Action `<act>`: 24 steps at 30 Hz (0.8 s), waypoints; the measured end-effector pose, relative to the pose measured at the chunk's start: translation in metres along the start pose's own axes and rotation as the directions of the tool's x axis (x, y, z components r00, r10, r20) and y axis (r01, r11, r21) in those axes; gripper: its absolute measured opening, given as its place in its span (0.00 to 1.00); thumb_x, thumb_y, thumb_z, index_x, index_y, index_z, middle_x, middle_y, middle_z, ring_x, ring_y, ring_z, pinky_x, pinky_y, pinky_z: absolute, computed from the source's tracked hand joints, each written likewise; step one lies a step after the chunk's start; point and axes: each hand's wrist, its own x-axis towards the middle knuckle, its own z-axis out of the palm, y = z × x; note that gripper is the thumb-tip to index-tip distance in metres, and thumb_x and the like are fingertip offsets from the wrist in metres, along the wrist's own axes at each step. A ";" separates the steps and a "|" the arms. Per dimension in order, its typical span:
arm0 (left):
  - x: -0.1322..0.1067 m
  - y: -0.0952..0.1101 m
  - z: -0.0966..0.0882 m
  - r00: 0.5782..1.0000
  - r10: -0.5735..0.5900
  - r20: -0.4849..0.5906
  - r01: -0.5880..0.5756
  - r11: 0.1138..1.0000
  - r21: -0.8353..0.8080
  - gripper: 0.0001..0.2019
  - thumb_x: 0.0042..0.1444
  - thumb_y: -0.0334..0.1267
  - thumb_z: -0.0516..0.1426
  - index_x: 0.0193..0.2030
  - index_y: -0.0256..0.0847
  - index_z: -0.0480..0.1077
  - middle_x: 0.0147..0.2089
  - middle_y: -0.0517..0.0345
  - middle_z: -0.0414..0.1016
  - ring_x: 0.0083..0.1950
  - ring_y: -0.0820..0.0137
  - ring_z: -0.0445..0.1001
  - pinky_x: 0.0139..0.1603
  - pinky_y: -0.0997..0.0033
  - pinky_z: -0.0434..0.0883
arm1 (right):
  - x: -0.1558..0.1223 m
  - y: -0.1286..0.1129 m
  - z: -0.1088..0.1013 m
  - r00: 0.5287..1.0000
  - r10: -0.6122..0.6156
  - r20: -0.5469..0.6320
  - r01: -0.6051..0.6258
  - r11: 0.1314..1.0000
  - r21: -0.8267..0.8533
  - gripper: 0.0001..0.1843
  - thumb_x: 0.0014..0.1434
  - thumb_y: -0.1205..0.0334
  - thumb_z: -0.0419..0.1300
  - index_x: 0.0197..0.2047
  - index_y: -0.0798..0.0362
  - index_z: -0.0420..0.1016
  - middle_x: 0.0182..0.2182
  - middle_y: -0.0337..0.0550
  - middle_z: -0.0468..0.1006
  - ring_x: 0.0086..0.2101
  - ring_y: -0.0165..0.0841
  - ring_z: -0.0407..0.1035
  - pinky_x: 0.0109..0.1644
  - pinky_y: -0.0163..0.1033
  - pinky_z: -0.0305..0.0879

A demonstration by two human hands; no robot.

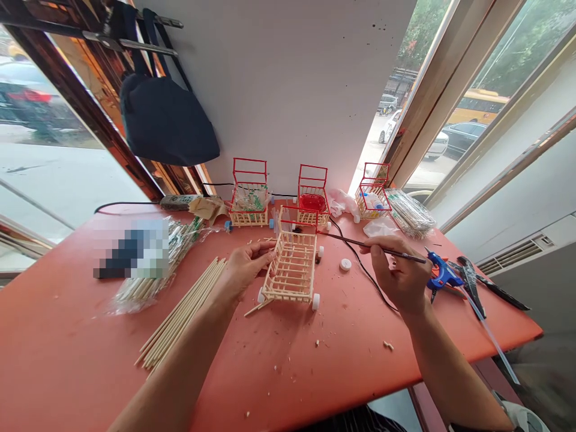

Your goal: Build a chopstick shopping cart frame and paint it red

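A small cart made of wooden sticks (pixel 292 267), with white bottle-cap wheels and a partly red handle end, stands in front of me. My left hand (pixel 249 264) grips its left side between thumb and fingers. In my right hand (pixel 398 270) is a thin dark paintbrush (pixel 351 239), pinched like a pen. Its tip touches or nearly touches the red bar at the cart's far right corner. Behind the cart, a container of red paint (pixel 312 203) sits in another stick cart (pixel 314 219) with a red handle.
Two more red-handled carts, a left one (pixel 249 204) and a right one (pixel 373 195), stand at the back. Loose sticks (pixel 180 318) lie left, beside bagged sticks (pixel 153 276). A blue glue gun (pixel 443 273), pliers (pixel 470 285) and a black cable (pixel 360 261) lie right. A white cap (pixel 345 264) is nearby.
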 end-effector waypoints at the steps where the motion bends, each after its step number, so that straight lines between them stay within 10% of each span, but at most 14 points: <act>1: 0.000 0.000 0.000 1.000 0.001 0.000 -0.001 1.000 -0.005 0.26 0.34 0.49 0.76 0.40 0.37 0.81 0.31 0.60 0.80 0.24 0.74 0.74 0.29 0.71 0.76 | -0.001 0.000 0.001 1.000 0.007 0.016 -0.007 1.000 -0.003 0.09 0.66 0.73 0.60 0.41 0.51 0.79 0.32 0.40 0.84 0.32 0.31 0.80 0.38 0.35 0.74; 24: -0.001 0.001 0.002 0.999 -0.015 -0.033 0.015 1.000 -0.022 0.29 0.28 0.49 0.77 0.39 0.37 0.82 0.33 0.58 0.82 0.27 0.73 0.75 0.28 0.72 0.77 | -0.008 -0.001 0.011 1.000 0.000 0.005 0.000 0.999 -0.035 0.07 0.68 0.70 0.62 0.45 0.49 0.78 0.33 0.38 0.87 0.33 0.33 0.83 0.38 0.36 0.77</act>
